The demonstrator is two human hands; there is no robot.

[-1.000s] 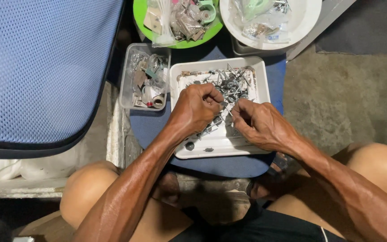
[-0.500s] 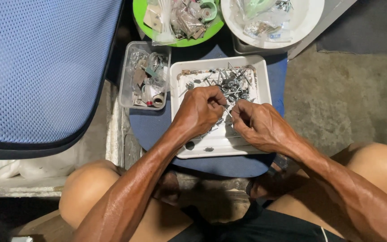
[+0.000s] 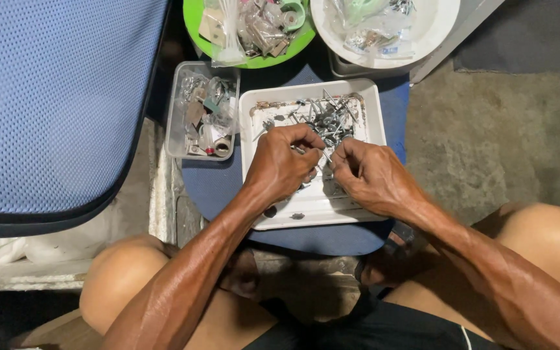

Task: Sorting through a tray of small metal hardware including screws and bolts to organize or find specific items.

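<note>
- Left hand [image 3: 280, 165] over the middle of the white tray [image 3: 376, 110], fingers curled tight, grip pinched on a small metal screw [image 3: 322, 155] at the fingertips.
- Right hand [image 3: 374, 175] just beside it, toward the tray's right edge, fingers bent inward; grip apparently touching the same screw, but cannot tell whether actually closed on it.
- Screw between the two sets of fingertips, long axis running roughly from left hand toward right, slightly tilted toward the tray's near edge; both hands about equally near.
- Pile of loose screws [image 3: 325, 116] at the tray's far edge, just beyond the knuckles, apart from the pinched piece.
- Tray resting on a blue round surface [image 3: 221, 188], near its middle.
- Clear box [image 3: 179, 110] of mixed small parts at the surface's left edge; green bowl [image 3: 196, 26] and white bowl [image 3: 445, 19] with bagged bits at the far edge.
- Blue mesh chair back [image 3: 53, 97] well off to the left.
</note>
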